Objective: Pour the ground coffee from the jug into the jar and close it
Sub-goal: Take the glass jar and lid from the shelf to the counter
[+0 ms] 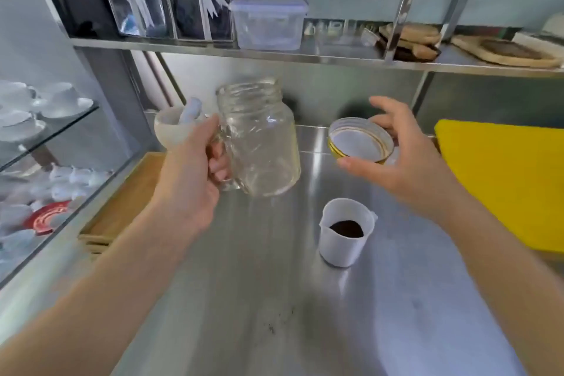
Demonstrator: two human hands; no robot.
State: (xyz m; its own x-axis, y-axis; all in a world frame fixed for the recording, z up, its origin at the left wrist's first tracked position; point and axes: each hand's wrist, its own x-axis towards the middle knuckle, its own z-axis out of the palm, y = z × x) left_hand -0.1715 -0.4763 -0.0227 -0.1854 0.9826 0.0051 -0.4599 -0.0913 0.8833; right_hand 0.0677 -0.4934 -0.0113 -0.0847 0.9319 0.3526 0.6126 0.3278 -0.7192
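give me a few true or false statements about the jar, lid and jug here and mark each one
1. The left hand holds the glass jar by its handle, off the counter. True.
2. The lid is screwed onto the jar. False: the right hand holds it, apart from the jar.
3. The jar is half full of coffee. False: it looks empty.
4. The white jug stands upright on the counter with ground coffee inside. True.
5. The right hand grips the jug. False: nothing touches the jug.

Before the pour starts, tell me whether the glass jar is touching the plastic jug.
Apart. The head view shows the glass jar lifted in the left hand, with bare steel counter between it and the plastic jug.
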